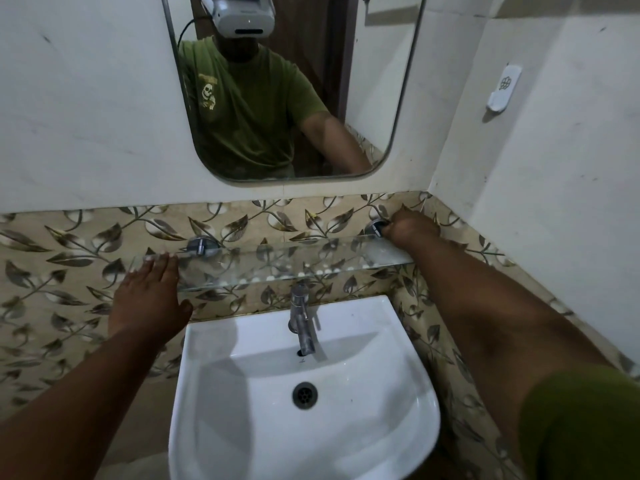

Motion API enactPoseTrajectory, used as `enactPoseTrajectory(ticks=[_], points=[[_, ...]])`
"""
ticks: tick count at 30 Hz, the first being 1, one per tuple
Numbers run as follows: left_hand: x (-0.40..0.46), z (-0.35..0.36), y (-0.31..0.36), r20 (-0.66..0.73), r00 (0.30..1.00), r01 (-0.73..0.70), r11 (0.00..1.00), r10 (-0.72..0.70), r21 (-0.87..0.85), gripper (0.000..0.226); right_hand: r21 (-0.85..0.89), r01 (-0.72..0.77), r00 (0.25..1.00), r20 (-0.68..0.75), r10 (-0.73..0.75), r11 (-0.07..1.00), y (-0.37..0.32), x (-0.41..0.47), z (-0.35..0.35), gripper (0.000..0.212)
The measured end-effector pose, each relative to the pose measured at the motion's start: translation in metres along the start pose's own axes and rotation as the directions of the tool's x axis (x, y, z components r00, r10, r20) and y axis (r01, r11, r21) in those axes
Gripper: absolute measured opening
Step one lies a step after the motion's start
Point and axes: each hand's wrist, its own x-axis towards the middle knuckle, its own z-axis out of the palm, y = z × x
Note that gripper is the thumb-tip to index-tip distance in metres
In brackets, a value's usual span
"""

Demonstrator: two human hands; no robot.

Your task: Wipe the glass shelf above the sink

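A clear glass shelf [277, 265] runs along the leaf-patterned wall above the white sink [242, 393], held by two chrome brackets [201, 244]. My left hand [149, 292] lies flat with fingers spread on the shelf's left end and holds nothing. My right hand [412, 228] is curled at the shelf's right end, against the right chrome bracket [377, 227]. Whether a cloth is inside that fist is hidden. No cloth shows anywhere on the shelf.
A chrome tap [301, 320] stands at the back of the sink, just below the shelf's front edge. A mirror [287, 84] hangs above. A white holder [504, 88] is fixed to the right wall, which meets the back wall close to my right hand.
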Motion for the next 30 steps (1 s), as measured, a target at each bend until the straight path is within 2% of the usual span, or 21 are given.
enactPoseTrajectory(ticks=[5,10,14,16,18,19,21,23,25,27,29,30], points=[[-0.001,0.0,0.0,0.01,1.0,0.002,1.0,-0.002,0.002,0.098,-0.03,0.002,1.0,0.026,-0.001,1.0,-0.001,-0.005,-0.005,0.072],[0.0,-0.002,0.0,0.009,1.0,0.001,1.0,-0.001,0.005,0.099,0.02,-0.003,1.0,0.023,0.003,1.0,0.001,-0.011,-0.013,0.077],[-0.001,-0.002,0.001,0.013,1.0,-0.003,1.0,0.003,0.009,0.1,0.222,0.046,0.999,-0.011,-0.045,0.974,0.004,-0.01,-0.021,0.064],[0.0,-0.002,0.001,0.01,1.0,-0.002,1.0,0.002,0.01,0.101,0.328,0.051,0.998,0.014,-0.058,0.943,0.004,-0.009,-0.028,0.052],[0.0,-0.002,0.001,0.009,1.0,-0.004,1.0,0.004,0.012,0.101,0.435,-0.011,0.996,0.082,-0.027,0.9,0.005,-0.009,-0.033,0.042],[0.0,-0.003,0.001,0.01,1.0,-0.006,1.0,0.006,0.014,0.101,0.472,-0.015,0.995,0.098,-0.035,0.881,0.003,-0.013,-0.037,0.044],[0.001,-0.002,0.001,0.013,1.0,-0.01,1.0,0.01,0.019,0.101,0.483,0.007,0.995,0.085,-0.055,0.875,0.003,-0.018,-0.04,0.06],[0.002,-0.002,0.0,0.016,1.0,-0.012,1.0,0.012,0.022,0.102,0.524,-0.013,0.997,0.074,-0.03,0.851,-0.003,-0.028,-0.039,0.063],[0.002,-0.001,0.001,0.02,1.0,-0.015,1.0,0.015,0.018,0.102,0.535,-0.039,0.998,0.054,0.012,0.844,-0.012,-0.031,-0.034,0.053],[0.002,-0.001,0.002,0.021,1.0,-0.018,1.0,0.018,0.006,0.102,0.465,-0.03,1.0,0.017,0.025,0.885,-0.029,-0.039,-0.032,0.055],[0.002,-0.001,0.002,0.019,1.0,-0.022,1.0,0.022,-0.003,0.101,0.381,0.027,1.0,-0.004,-0.027,0.924,-0.056,-0.057,-0.034,0.054],[0.002,-0.001,0.001,0.02,1.0,-0.023,1.0,0.024,-0.005,0.1,0.382,0.073,0.997,-0.009,-0.075,0.921,-0.069,-0.065,-0.033,0.045]])
